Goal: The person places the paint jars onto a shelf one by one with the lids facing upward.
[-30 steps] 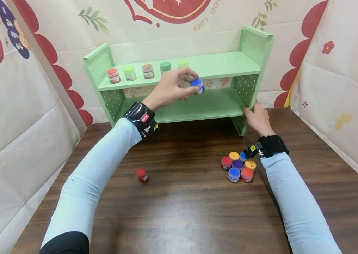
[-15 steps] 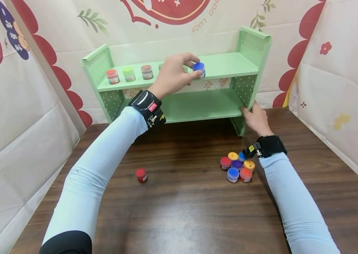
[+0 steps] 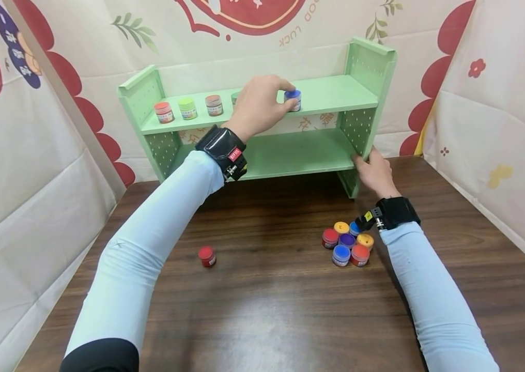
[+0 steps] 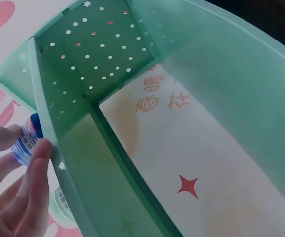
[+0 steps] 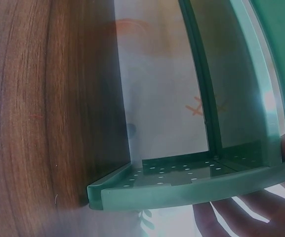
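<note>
My left hand (image 3: 260, 107) pinches a small paint jar with a blue lid (image 3: 293, 101) at the front of the upper board of a green two-tier shelf (image 3: 332, 92). In the left wrist view the jar (image 4: 27, 142) is between thumb and fingers, right at the board's edge, and a pale green jar (image 4: 62, 210) shows past the fingers. My right hand (image 3: 376, 174) grips the shelf's right side panel near the lower board; its fingers (image 5: 241, 215) lie along the panel's outside in the right wrist view. Left of my left hand stand red (image 3: 164, 112), light green (image 3: 187, 108) and brownish-red (image 3: 214, 105) jars; a dark green one (image 3: 234, 98) is mostly hidden.
On the brown wooden table (image 3: 262, 299), a cluster of several jars (image 3: 347, 242) with red, yellow, blue, purple and orange lids stands by my right forearm. A single red jar (image 3: 207, 257) sits apart at left. Printed white cloth (image 3: 495, 155) encloses the back and sides.
My left hand has carried the blue-lidded jar up and slightly right, from in front of the shelf to the upper board; the jar has gone from tilted to upright. My right hand has stayed put.
</note>
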`<action>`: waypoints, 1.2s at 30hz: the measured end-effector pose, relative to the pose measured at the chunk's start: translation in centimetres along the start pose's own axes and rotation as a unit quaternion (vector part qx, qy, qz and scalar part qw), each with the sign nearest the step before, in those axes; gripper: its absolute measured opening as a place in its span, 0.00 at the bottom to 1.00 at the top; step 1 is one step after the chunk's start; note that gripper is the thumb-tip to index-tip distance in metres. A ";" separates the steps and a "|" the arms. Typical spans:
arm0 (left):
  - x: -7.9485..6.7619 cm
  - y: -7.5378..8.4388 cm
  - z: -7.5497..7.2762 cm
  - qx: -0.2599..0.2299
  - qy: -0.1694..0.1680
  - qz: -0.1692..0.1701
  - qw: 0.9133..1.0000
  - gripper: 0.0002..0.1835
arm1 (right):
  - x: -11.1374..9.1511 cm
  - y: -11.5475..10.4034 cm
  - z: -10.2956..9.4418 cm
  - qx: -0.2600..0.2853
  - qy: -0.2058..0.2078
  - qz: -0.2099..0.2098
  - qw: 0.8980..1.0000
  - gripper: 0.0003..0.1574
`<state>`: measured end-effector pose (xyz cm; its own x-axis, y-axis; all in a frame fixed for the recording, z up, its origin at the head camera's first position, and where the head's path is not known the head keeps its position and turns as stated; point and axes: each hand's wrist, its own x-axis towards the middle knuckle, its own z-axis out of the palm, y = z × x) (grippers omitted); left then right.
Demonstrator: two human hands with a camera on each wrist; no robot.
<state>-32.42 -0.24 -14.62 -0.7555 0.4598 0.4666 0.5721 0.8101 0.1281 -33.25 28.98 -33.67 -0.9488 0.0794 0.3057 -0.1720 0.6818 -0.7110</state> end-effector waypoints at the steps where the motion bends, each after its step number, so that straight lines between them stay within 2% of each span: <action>1: 0.1 0.1 0.1 0.010 0.006 0.003 1.000 0.19 | 0.0 0.0 0.0 0.000 0.000 -0.001 1.000 0.36; 4: 0.3 0.3 0.3 0.033 0.017 0.008 0.999 0.17 | 0.0 0.2 0.0 0.000 0.000 0.000 1.000 0.37; 11: 0.9 0.6 0.8 0.050 0.028 -0.002 0.998 0.15 | 0.0 0.3 -0.1 -0.001 -0.001 0.001 1.000 0.37; 20: 1.4 0.2 1.0 0.077 0.044 0.011 0.996 0.14 | 0.2 0.0 0.1 0.003 0.001 0.000 1.000 0.36; 26: 1.3 -0.2 1.2 0.071 0.048 0.010 0.996 0.15 | 0.1 -0.1 0.1 0.006 0.001 0.003 1.000 0.36; 36: 1.0 -0.3 1.3 0.092 0.036 0.016 0.995 0.22 | 0.1 0.0 0.1 0.004 -0.001 0.005 1.000 0.36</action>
<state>-33.76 0.45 -15.35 -0.7091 0.4652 0.5298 0.5229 0.8511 -0.0475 -33.37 28.91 -33.69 -0.9512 0.0852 0.2967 -0.1640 0.6747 -0.7196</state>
